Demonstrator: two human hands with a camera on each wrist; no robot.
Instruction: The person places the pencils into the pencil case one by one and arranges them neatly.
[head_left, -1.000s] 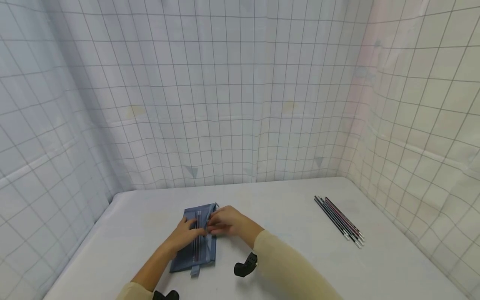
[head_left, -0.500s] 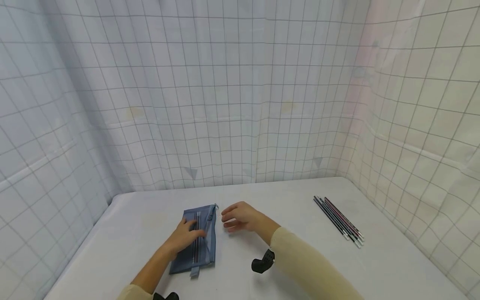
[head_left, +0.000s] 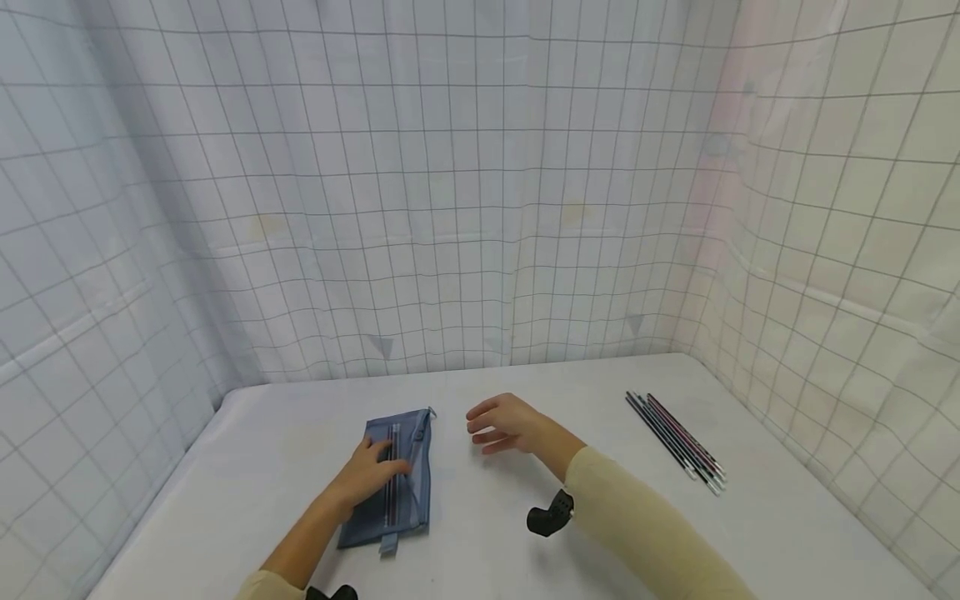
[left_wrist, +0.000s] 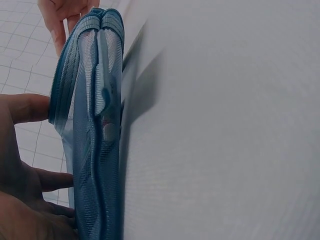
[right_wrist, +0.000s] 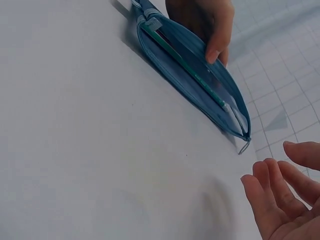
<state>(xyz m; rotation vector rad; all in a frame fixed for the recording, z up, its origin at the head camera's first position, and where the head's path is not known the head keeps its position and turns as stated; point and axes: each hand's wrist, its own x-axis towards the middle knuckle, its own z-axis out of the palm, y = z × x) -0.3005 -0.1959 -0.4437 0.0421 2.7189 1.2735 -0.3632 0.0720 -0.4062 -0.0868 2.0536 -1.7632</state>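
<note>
A blue mesh pencil case (head_left: 371, 521) lies on the white table, left of centre. My left hand (head_left: 366, 477) rests on top of it with fingers spread; in the left wrist view its fingertips touch the case's face. Seen from the right wrist, the zipped side gapes and a green pencil (right_wrist: 187, 68) lies inside along the opening, with the left thumb by the upper edge. My right hand (head_left: 506, 423) hovers to the right of the case, fingers loosely bent and nothing between them. A small cord loop (right_wrist: 244, 146) hangs at the case's far corner.
Several dark pencils (head_left: 677, 442) with white ends lie in a slanted bundle toward the right of the table. White gridded sheets (head_left: 465, 208) enclose the table at the back and both sides. A black wrist device (head_left: 551, 512) sticks out below the right sleeve.
My right hand has left the right edge of the pencil case and moved right and slightly back over the table. The left hand has stayed on the case.
</note>
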